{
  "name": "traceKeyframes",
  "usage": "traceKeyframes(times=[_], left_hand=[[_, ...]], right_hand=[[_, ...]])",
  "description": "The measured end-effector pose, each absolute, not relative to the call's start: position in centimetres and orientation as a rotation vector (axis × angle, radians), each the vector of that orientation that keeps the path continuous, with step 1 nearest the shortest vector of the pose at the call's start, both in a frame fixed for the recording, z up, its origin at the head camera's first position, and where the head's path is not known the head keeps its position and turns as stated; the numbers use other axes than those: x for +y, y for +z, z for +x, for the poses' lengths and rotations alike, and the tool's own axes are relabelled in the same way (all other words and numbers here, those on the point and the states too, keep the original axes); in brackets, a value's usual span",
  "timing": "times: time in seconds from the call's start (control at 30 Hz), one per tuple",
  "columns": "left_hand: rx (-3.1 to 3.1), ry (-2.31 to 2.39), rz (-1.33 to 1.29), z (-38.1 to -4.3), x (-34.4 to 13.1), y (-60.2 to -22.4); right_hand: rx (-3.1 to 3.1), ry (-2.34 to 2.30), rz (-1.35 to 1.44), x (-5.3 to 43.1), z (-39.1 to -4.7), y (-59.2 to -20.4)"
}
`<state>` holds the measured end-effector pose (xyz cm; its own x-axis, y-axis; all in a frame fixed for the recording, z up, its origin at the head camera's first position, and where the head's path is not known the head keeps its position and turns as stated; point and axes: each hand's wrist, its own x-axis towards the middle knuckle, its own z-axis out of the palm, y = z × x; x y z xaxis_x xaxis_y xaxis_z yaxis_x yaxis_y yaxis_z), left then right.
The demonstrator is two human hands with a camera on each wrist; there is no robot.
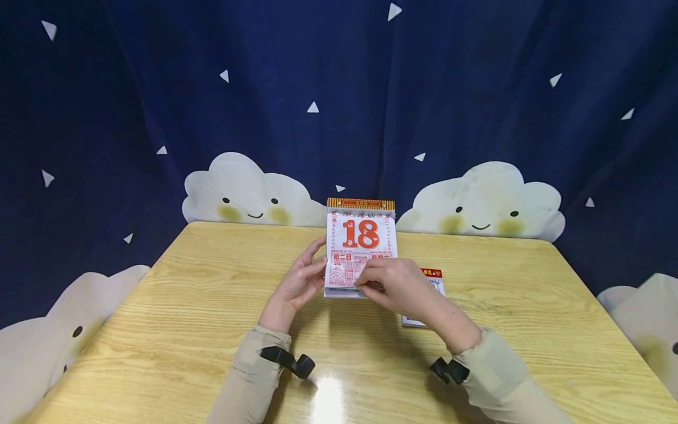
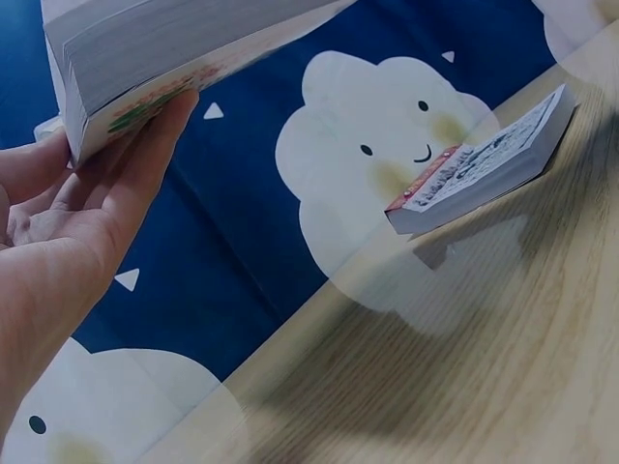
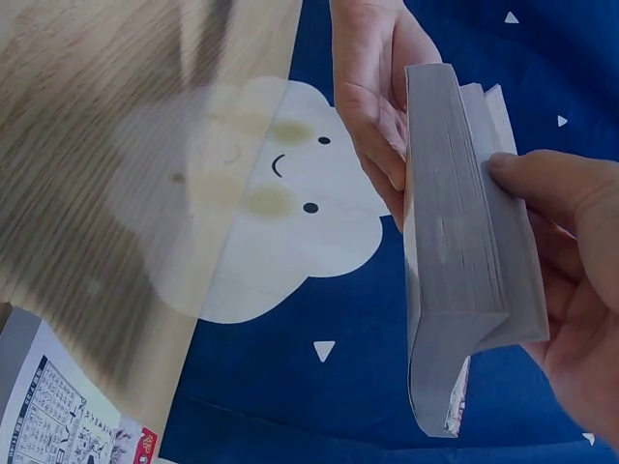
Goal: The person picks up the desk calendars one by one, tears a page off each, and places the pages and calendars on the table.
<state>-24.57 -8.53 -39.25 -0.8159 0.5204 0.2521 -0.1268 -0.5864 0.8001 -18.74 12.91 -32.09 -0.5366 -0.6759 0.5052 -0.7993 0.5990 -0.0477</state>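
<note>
Between a person's left hand [image 1: 299,278] and right hand [image 1: 401,287], a thick tear-off calendar [image 1: 361,234] is held up above a pale wood-grain desk [image 1: 228,306]. Its white front page carries a large red 18, with smaller red Chinese print below, and a gold-and-red striped header [image 1: 361,204] runs across the top, above and to the left of the right hand. A ragged paper edge shows just under that header.

The left hand grips the calendar by its left side, the thumb at the edge and the fingers spread beneath the back. The right hand pinches the lower right of the front, its thumb on the underside of a flap of paper [image 3: 515,290] that stands away from the thick block of pages. How many sheets are in the pinch cannot be told.

Below and to the right of the right hand, partly hidden by it, a smaller calendar [image 1: 435,282] with a red header lies on the desk. Behind both wrists are beige sleeves [image 1: 249,371], with black wrist devices at the cuffs. Beyond the hands hangs a dark blue curtain [image 1: 339,53] with white triangles and smiling clouds.
</note>
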Motion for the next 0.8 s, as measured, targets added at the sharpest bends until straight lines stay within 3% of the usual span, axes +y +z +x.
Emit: traceKeyframes(times=[0.8], left_hand=[[1.134, 2.444, 0.640, -24.5, -8.6, -39.2]], right_hand=[[-2.374, 0.748, 1.113, 12.9, -18.9, -30.9]])
